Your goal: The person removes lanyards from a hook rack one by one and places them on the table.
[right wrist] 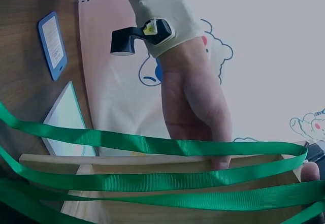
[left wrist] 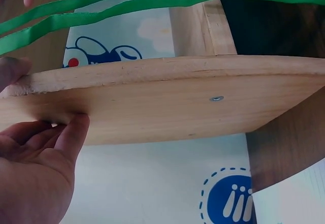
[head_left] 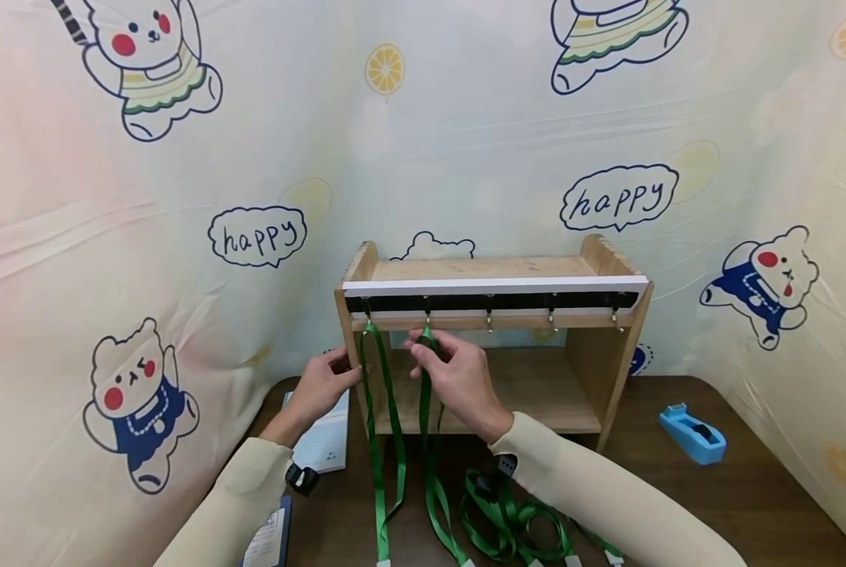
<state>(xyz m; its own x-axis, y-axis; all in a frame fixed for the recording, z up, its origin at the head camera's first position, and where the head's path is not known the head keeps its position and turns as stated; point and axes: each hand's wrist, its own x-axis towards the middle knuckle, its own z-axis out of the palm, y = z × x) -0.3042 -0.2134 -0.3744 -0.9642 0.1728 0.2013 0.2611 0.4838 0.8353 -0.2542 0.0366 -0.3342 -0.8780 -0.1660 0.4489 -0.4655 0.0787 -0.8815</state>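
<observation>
My left hand (head_left: 324,386) grips the left side panel of a small wooden shelf (head_left: 536,370); in the left wrist view its fingertips press the panel's outer face (left wrist: 152,112), with the thumb at the edge. A green lanyard (head_left: 398,441) hangs in a long loop from the leftmost hook. My right hand (head_left: 458,378) pinches a second green lanyard (head_left: 425,402) near its top, just below the second hook. The right wrist view shows the green straps (right wrist: 152,144) stretching across the shelf front, with only a right fingertip (right wrist: 310,172) at the edge.
Three further hooks (head_left: 490,319) hang bare along the black strip (head_left: 458,303). More green lanyards (head_left: 504,516) lie coiled on the dark table below. A blue tape dispenser (head_left: 692,435) stands at right. A pale notepad (head_left: 327,441) and a blue-edged card (head_left: 270,539) lie at left.
</observation>
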